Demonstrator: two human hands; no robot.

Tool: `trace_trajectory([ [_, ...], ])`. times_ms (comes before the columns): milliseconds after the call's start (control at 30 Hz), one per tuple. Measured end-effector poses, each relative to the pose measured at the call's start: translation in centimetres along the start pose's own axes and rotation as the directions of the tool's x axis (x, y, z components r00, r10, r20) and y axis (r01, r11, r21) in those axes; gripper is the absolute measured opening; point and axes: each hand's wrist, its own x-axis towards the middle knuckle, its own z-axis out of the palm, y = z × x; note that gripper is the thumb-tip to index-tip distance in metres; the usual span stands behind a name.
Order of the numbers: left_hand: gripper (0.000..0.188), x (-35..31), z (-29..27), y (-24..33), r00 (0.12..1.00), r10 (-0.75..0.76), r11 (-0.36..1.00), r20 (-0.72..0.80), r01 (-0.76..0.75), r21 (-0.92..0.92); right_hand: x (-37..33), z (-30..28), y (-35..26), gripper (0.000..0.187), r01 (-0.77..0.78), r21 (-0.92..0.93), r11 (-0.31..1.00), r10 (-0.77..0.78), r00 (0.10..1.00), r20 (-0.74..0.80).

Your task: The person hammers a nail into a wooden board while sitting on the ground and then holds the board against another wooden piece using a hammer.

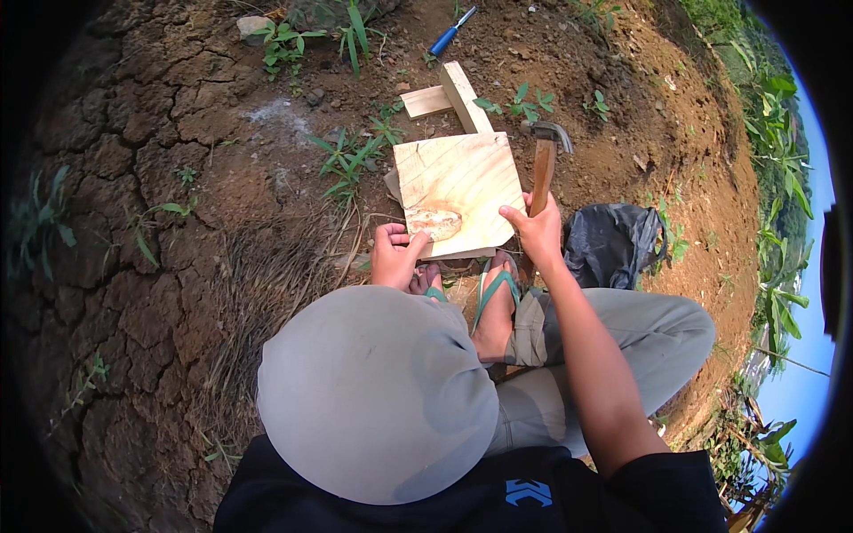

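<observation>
In the head view, cracked soil [115,302] filled the frame's left, a blue-handled tool [443,42] lay top centre and a black bag [611,244] right of centre, while the left hand [395,258] pinched the central wooden board [464,182] and the right hand [543,233] clasped a hammer [543,169].

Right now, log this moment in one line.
left hand: at wooden board, near-left corner; right hand: holding hammer, thumb on board; blue-handled tool: beyond board; black bag: right of board
</observation>
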Motion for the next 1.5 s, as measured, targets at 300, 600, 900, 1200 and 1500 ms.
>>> trace_trajectory([
  [300,0.049,0.6,0.5,-3.4,0.996,0.055,0.977,0.076,-0.070,0.203,-2.1,-0.9,0.1,0.043,-0.001,0.002,1.000,0.001,0.999,0.043],
  [600,0.047,-1.0,3.1,2.0,1.000,0.004,0.999,0.030,-0.003,-0.038,-3.3,-1.0,1.5,0.038,-0.075,-0.114,0.991,0.080,0.996,0.044],
  [900,0.039,-0.7,3.2,2.7,0.968,-0.129,0.969,0.216,0.169,-0.180,-2.6,-1.4,0.3,0.037,-0.026,-0.038,0.999,0.028,0.998,0.049],
  [1200,0.044,0.7,1.4,2.2,0.980,0.008,0.974,0.200,0.038,-0.224,-4.1,0.5,0.6,0.034,-0.054,-0.024,0.998,0.054,0.998,0.011],
  [1500,0.044,0.6,-1.9,1.2,0.993,-0.076,0.961,0.085,0.096,-0.260,-8.3,4.1,0.9,0.042,-0.149,-0.066,0.987,0.141,0.983,-0.119],
])
